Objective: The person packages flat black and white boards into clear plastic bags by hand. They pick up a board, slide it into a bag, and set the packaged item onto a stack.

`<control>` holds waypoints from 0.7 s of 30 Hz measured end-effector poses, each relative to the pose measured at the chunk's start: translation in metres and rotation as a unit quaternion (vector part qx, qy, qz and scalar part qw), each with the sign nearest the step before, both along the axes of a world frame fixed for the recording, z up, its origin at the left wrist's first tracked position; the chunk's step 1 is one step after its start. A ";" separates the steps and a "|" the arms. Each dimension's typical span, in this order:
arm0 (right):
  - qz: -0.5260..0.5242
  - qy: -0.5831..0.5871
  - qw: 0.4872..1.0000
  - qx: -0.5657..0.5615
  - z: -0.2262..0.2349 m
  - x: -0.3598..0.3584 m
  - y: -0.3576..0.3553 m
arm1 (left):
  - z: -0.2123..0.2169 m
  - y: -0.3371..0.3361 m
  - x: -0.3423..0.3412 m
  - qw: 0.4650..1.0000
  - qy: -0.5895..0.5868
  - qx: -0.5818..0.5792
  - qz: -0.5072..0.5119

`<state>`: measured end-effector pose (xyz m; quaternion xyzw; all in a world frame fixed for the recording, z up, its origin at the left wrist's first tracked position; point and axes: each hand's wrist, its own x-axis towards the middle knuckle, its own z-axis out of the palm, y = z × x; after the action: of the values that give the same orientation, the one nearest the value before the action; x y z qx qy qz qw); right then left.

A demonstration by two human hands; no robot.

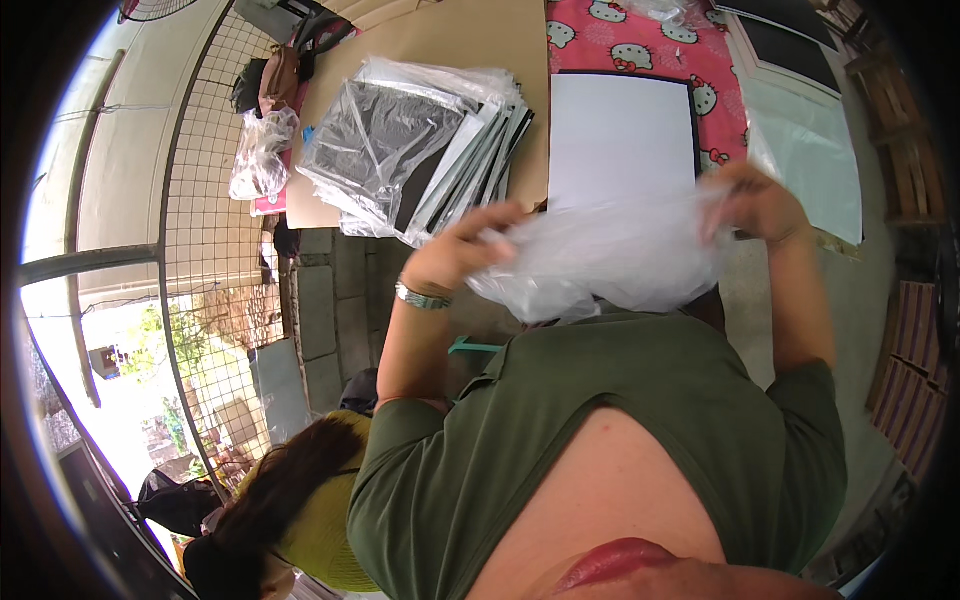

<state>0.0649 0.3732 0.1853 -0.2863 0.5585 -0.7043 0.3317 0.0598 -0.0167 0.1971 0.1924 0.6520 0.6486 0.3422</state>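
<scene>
A clear plastic bag (610,255) stretches between my two hands, crumpled and blurred by motion, in front of my chest. My left hand (465,245), with a metal watch on its wrist, is closed on the bag's left end. At the other end my right hand (750,205) grips the plastic, its fingers partly smeared. Just beyond the bag lies a white sheet (620,140) with a dark edge showing along its right side; the bag covers its near end. To the left sits a leaning pile of plastic-wrapped dark and white flat boards (390,150).
Brown board (420,40) and a pink patterned cover (680,50) lie over the table. Pale sheets (805,150) rest at the right. A plastic bag (262,155) hangs by the wire mesh (205,190). Another person in a yellow-green top (325,500) is close at my left.
</scene>
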 end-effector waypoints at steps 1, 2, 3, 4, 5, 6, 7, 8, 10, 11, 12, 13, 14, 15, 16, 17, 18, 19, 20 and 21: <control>-0.052 -0.050 0.992 -0.100 0.003 -0.006 0.005 | 0.006 0.024 0.002 0.980 0.131 -0.113 -0.099; -0.106 -0.101 0.968 -0.201 0.003 -0.010 0.010 | -0.001 0.037 0.006 0.970 0.131 -0.166 -0.121; -0.176 -0.139 0.955 -0.195 0.002 -0.009 0.009 | 0.001 0.038 0.005 0.984 0.067 -0.155 -0.049; -0.248 -0.175 0.934 -0.189 -0.001 -0.007 0.009 | 0.005 0.038 0.003 0.989 0.001 -0.145 0.020; -0.332 -0.197 0.919 -0.075 -0.007 0.001 -0.001 | 0.008 0.036 0.000 0.985 -0.065 -0.135 0.090; -0.409 -0.216 0.886 0.041 -0.010 0.005 -0.006 | -0.003 0.025 -0.007 0.974 -0.085 0.026 0.207; -0.288 -0.142 0.941 0.103 -0.011 0.004 -0.003 | 0.009 0.027 -0.017 0.952 -0.137 0.201 0.189; -0.159 -0.065 0.972 0.163 -0.011 0.000 0.001 | 0.010 0.033 -0.016 0.946 -0.142 0.216 0.198; -0.132 -0.035 0.984 0.112 -0.006 -0.006 0.003 | -0.015 0.030 -0.013 0.966 -0.136 0.161 0.152; -0.243 -0.084 0.966 0.004 -0.002 -0.007 -0.002 | -0.021 0.038 -0.005 0.980 -0.137 0.057 0.134; -0.349 -0.128 0.922 -0.106 0.003 -0.010 -0.008 | -0.027 0.047 0.004 0.984 -0.139 -0.042 0.107; -0.445 -0.168 0.853 -0.216 0.004 -0.011 -0.011 | -0.035 0.055 0.000 0.983 0.070 -0.167 -0.042; -0.476 -0.179 0.845 -0.167 -0.003 -0.015 -0.011 | -0.037 0.056 -0.007 0.979 -0.008 -0.196 -0.059; -0.460 -0.178 0.869 -0.044 -0.003 -0.017 -0.010 | -0.036 0.054 -0.016 0.968 -0.085 -0.224 -0.076; -0.432 -0.178 0.881 0.076 -0.004 -0.020 -0.011 | -0.060 0.032 -0.025 0.989 -0.082 -0.124 0.020; -0.399 -0.174 0.879 0.196 -0.003 -0.022 -0.008 | -0.084 0.011 -0.034 0.990 -0.077 -0.018 0.113; -0.247 -0.291 0.924 0.011 -0.022 -0.015 0.010 | -0.062 0.024 -0.045 0.969 -0.143 0.124 0.158; -0.198 -0.216 0.955 0.046 -0.029 -0.014 0.009 | -0.039 0.036 -0.050 0.920 -0.205 0.262 0.207; -0.146 -0.140 0.976 0.082 -0.034 -0.014 0.007 | -0.042 0.040 -0.053 0.919 -0.216 0.242 0.222; -0.092 -0.063 0.987 0.118 -0.039 -0.014 0.006 | -0.045 0.043 -0.056 0.918 -0.228 0.222 0.238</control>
<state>0.0512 0.3794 0.1461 -0.1476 0.6399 -0.6773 0.3317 0.0039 0.0265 0.1517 -0.0499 0.4220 0.8654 0.2656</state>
